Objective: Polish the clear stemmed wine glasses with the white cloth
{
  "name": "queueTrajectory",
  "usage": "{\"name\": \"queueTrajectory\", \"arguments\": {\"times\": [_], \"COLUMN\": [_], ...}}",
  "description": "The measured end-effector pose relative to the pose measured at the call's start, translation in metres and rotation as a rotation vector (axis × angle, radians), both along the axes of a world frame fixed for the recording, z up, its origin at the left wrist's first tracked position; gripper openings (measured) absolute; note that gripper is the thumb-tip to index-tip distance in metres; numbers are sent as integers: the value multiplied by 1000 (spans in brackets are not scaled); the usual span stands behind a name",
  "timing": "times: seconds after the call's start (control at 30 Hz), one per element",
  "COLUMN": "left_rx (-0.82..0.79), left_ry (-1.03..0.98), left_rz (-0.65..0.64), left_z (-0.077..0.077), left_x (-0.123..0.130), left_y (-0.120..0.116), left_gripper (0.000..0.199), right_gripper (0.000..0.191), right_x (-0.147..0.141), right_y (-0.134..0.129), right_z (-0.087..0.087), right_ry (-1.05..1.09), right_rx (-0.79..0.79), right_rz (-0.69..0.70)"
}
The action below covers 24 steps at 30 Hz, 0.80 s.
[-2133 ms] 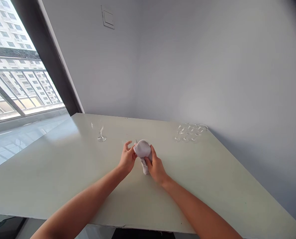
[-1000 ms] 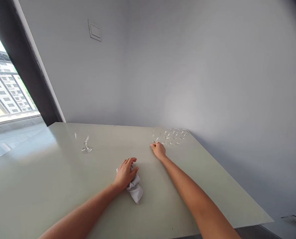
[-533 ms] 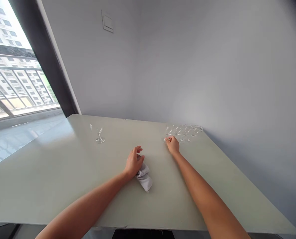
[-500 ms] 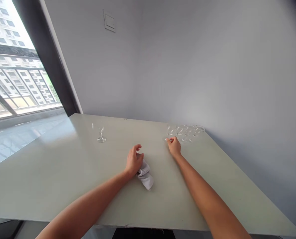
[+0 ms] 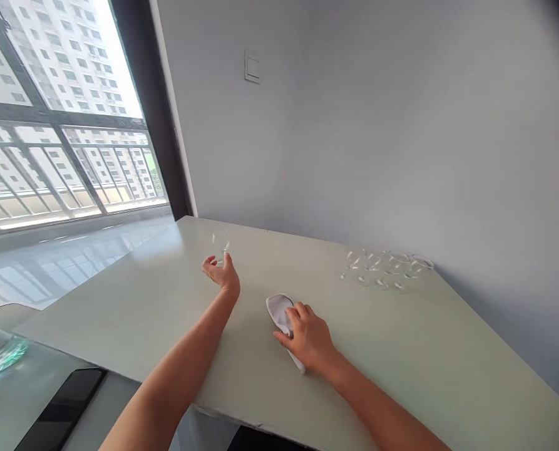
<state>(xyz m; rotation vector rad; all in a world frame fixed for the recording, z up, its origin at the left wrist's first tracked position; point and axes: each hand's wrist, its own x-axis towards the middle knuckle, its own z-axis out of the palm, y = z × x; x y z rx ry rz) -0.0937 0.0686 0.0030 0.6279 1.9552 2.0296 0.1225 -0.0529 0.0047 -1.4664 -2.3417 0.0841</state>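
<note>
A clear stemmed glass (image 5: pixel 221 243) stands at the far left part of the pale table (image 5: pixel 392 376). My left hand (image 5: pixel 223 274) is right in front of it, thumb and fingers apart near its stem and foot. Whether they touch the glass cannot be made out. A light grey cloth (image 5: pixel 279 308) lies crumpled near the middle of the table. Over it is my right hand (image 5: pixel 310 338), fingertips on the cloth and thumb stretched out to the left, a gap between them. Part of the cloth is hidden under this hand.
Several clear stemmed glasses (image 5: pixel 377 269) stand close together at the back right, near the wall. A black phone (image 5: pixel 63 407) and a greenish glass container (image 5: pixel 2 351) rest on a lower surface at the left.
My left hand has left the cloth and reached forward and left to the lone glass. My right hand has drawn back from the grouped glasses to the cloth. The view has turned left.
</note>
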Motion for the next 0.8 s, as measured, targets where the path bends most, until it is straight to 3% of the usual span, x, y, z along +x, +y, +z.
{"name": "queueTrajectory", "arguments": {"times": [0.1,0.2,0.37,0.47,0.53,0.6,0.7,0.8], "left_rx": [-50,-64,-94,-102,-93,-77,-98,-151], "left_ry": [56,75,100,143,176,293,667,1036], "left_rz": [-84,-242,-393,-444,-482,-523,-620,-767], "left_z": [-5,-12,-22,-20,-17,-13,-12,-16], "left_x": [-18,-31,-39,-34,-24,-8,25,59], "left_y": [7,14,23,22,17,9,-9,-30], "left_gripper": [61,74,66,53,46,42,39,40], "right_gripper": [12,20,30,36,36,34,30,31], "right_x": [4,13,30,39,43,45,45,39], "right_y": [4,14,23,23,25,27,27,21], "right_z": [-10,-13,2,9,9,6,4,7], "right_ry": [101,437,1317,1557,1642,1710,1696,1503], "right_rx": [-71,-276,-865,-1005,-952,-764,-358,-122], "right_rz": [1,-25,-151,-176,-231,-310,-386,-302]}}
